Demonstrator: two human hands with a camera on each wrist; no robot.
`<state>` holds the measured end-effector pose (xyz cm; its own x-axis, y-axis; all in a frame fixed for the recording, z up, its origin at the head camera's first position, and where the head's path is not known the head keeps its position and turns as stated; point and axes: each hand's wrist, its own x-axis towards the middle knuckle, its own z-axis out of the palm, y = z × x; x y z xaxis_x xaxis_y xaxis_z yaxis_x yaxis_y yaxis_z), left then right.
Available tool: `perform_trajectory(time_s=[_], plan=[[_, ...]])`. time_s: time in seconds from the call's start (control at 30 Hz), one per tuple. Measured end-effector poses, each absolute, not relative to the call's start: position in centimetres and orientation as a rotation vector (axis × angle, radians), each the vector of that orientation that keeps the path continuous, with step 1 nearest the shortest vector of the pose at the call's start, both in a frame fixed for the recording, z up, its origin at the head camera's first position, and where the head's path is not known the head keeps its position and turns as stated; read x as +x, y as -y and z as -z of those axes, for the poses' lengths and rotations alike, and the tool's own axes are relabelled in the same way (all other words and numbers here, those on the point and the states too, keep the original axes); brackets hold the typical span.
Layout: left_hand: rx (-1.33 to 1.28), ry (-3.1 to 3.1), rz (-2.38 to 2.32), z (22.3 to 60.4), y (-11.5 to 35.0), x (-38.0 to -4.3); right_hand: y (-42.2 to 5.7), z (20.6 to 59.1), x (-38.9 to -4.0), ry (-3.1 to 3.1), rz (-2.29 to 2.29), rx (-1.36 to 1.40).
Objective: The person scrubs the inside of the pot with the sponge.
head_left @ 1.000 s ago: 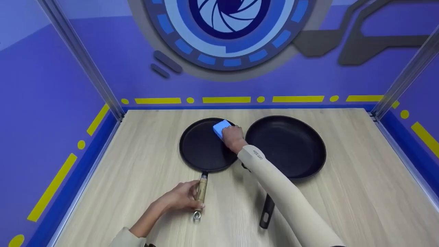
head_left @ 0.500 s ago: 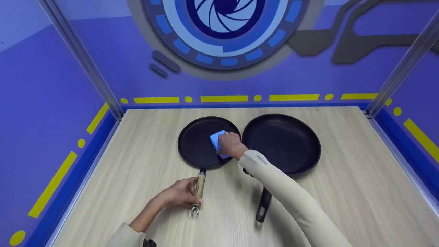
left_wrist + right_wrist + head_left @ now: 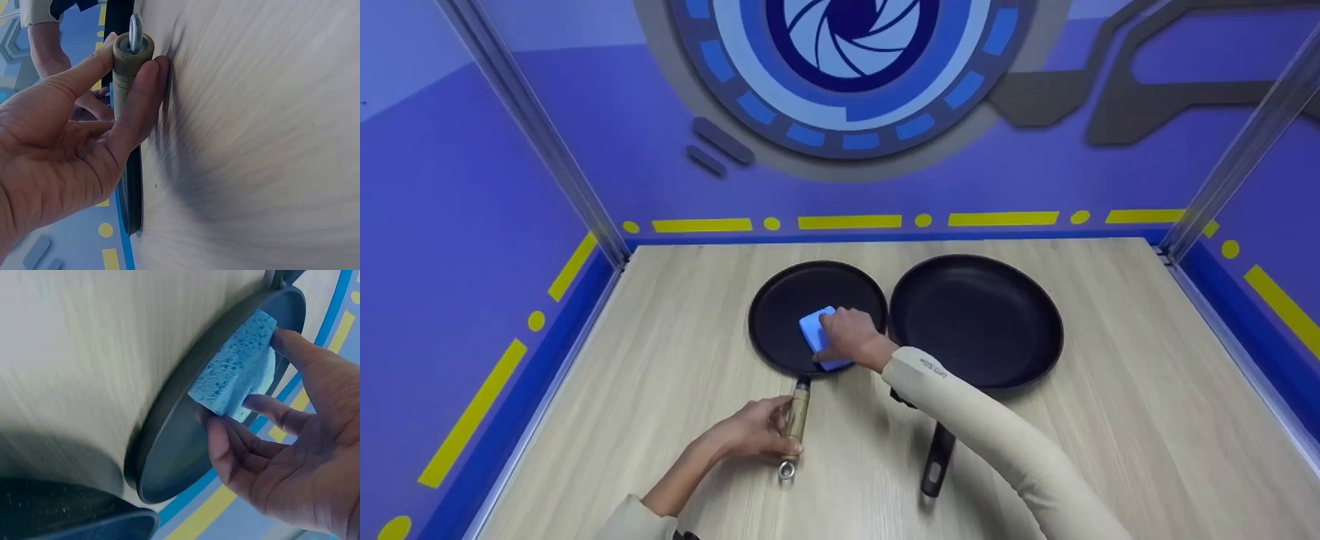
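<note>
A flat black pan [image 3: 780, 307] lies at the middle left of the table, its wooden handle [image 3: 797, 416] toward me. My left hand [image 3: 754, 429] grips that handle between thumb and fingers; in the left wrist view the metal hanging ring [image 3: 135, 34] sticks out at its end. With my right hand [image 3: 851, 335] I hold a blue sponge [image 3: 813, 328] against the pan's surface, near its handle side. From the right wrist, the porous sponge [image 3: 239, 363] shows pinched between thumb and fingers, inside the pan's low rim [image 3: 169, 416].
Just right of the flat pan stands a larger, deeper black frying pan [image 3: 975, 322]. Its black handle [image 3: 937, 461] points to the front, partly under my right forearm. Blue printed walls [image 3: 840, 195] enclose the wooden table [image 3: 1140, 420] at back and sides.
My right hand has drawn the sponge across the flat pan from its far right edge, toward me and slightly left. The left hand stays on the handle.
</note>
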<state>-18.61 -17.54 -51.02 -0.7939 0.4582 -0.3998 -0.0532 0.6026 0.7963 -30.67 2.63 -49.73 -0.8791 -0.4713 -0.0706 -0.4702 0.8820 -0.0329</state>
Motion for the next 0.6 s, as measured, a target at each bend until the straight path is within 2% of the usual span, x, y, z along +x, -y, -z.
perform_trajectory(time_s=[0.33,0.6], plan=[[0.339,-2.204,-1.206,51.1,17.5,-18.5,-1.0,50.4,-32.0,-2.866,0.142,-1.068],[0.301,-2.144,-1.297,51.2,17.5,-18.5,0.0,50.7,-35.5,-2.858,0.263,-0.971]])
